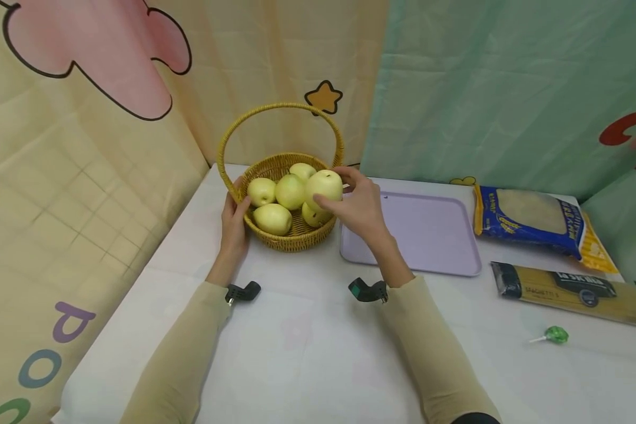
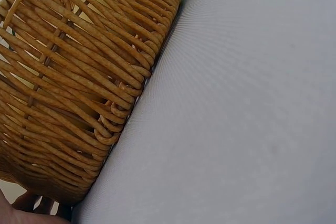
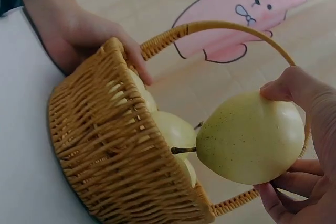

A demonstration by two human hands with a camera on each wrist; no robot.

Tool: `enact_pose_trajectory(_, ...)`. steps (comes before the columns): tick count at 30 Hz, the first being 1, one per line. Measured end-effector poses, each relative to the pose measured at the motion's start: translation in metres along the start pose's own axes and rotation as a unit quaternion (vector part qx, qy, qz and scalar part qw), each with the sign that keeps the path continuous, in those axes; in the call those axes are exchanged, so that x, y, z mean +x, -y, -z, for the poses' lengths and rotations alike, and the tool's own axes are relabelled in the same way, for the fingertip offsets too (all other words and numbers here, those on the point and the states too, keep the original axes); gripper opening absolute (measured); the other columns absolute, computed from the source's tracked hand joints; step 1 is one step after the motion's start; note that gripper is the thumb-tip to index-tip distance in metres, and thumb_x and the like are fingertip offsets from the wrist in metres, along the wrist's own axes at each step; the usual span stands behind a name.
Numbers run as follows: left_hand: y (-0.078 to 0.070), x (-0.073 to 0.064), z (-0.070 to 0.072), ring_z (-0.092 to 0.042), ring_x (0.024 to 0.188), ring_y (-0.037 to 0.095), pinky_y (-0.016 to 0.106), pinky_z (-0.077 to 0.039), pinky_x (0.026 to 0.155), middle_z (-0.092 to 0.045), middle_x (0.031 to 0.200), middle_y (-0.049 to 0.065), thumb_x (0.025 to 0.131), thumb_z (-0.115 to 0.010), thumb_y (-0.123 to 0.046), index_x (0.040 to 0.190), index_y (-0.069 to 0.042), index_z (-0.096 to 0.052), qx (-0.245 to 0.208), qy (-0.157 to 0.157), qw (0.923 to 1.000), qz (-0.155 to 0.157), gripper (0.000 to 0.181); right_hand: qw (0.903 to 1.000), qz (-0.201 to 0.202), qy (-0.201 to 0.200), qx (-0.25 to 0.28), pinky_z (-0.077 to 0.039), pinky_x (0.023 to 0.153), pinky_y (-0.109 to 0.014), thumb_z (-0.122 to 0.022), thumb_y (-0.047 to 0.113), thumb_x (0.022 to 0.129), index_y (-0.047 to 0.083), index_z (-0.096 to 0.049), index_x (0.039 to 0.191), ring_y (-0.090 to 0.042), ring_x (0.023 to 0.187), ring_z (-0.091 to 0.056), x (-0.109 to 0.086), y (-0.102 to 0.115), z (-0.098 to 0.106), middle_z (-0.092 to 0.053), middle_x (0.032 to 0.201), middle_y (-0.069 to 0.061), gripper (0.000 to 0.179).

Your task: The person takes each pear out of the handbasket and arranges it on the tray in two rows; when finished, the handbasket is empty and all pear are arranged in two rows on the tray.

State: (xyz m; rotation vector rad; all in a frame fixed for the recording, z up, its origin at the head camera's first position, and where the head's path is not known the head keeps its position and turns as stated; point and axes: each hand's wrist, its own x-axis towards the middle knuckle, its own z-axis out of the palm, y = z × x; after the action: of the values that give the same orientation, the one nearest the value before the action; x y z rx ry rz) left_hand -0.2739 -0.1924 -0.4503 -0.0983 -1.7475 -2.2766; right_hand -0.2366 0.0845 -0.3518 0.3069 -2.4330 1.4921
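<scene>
In the head view, the basket (image 1: pixel 291 242) hides some fingers of the left grip (image 1: pixel 235 227), the held pear (image 1: pixel 325 185) covers part of the lower pear (image 1: pixel 314 218), and small print on the blue bag (image 1: pixel 535 218) is illegible. The left wrist view crops the basket, the right wrist view the right grip (image 3: pixel 324 121).

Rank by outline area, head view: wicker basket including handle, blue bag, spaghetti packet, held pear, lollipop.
1. Wicker basket
2. Blue bag and spaghetti packet: too alike to rank
3. Held pear
4. Green lollipop
</scene>
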Motion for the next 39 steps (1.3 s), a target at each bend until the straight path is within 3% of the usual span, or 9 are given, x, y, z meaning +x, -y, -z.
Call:
enact_pose_trajectory(9, 0.000, 0.002, 0.002, -0.032, 0.156, 0.013, 0.027, -0.023, 0.129, -0.038, 0.169, 0.003, 0.107, -0.054, -0.016, 0.163, -0.017, -0.040, -0.003, 0.003, 1.0000, -0.007, 0.058, 0.9984, -0.039, -0.004, 0.040, -0.056, 0.090, -0.039, -0.088, 0.032, 0.084, 0.011, -0.067, 0.137, -0.029, 0.108, -0.070, 0.012, -0.013, 0.034, -0.075, 0.127, -0.013, 0.061)
enact_pose_trajectory(17, 0.004, 0.004, 0.004, -0.033, 0.156, 0.015, 0.028, -0.024, 0.129, -0.039, 0.169, 0.005, 0.107, -0.054, -0.015, 0.163, -0.016, -0.039, -0.009, 0.001, 1.0000, -0.002, 0.058, 0.9942, -0.098, -0.014, 0.042, -0.054, 0.092, -0.038, -0.087, 0.032, 0.086, 0.009, -0.064, 0.138, -0.031, 0.114, -0.069, 0.017, -0.037, 0.053, -0.073, 0.131, -0.017, 0.061)
enact_pose_trajectory(25, 0.004, 0.001, 0.004, -0.034, 0.155, 0.014, 0.028, -0.025, 0.129, -0.040, 0.168, 0.003, 0.107, -0.055, -0.016, 0.162, -0.017, -0.042, -0.001, -0.003, 1.0000, -0.002, 0.056, 0.9859, -0.166, 0.002, 0.019, -0.055, 0.094, -0.041, -0.087, 0.040, 0.086, 0.006, -0.060, 0.139, -0.030, 0.126, -0.068, 0.016, -0.066, 0.047, -0.069, 0.138, -0.020, 0.069)
enact_pose_trajectory(31, 0.002, 0.001, 0.002, -0.035, 0.154, 0.013, 0.026, -0.026, 0.128, -0.041, 0.167, 0.003, 0.108, -0.055, -0.016, 0.161, -0.017, -0.044, 0.001, -0.002, 1.0000, -0.001, 0.055, 0.9837, -0.179, -0.007, -0.018, -0.054, 0.101, -0.049, -0.083, 0.044, 0.087, 0.002, -0.057, 0.141, -0.035, 0.129, -0.065, 0.014, -0.085, 0.039, -0.067, 0.138, -0.026, 0.073)
enact_pose_trajectory(39, 0.003, 0.003, 0.002, -0.031, 0.157, 0.015, 0.028, -0.023, 0.130, -0.036, 0.170, 0.004, 0.107, -0.055, -0.016, 0.163, -0.016, -0.040, -0.002, -0.003, 1.0000, 0.009, 0.058, 0.9831, -0.178, -0.039, -0.012, -0.056, 0.104, -0.050, -0.078, 0.046, 0.094, 0.000, -0.061, 0.137, -0.037, 0.127, -0.067, 0.013, -0.098, 0.031, -0.070, 0.134, -0.025, 0.066)
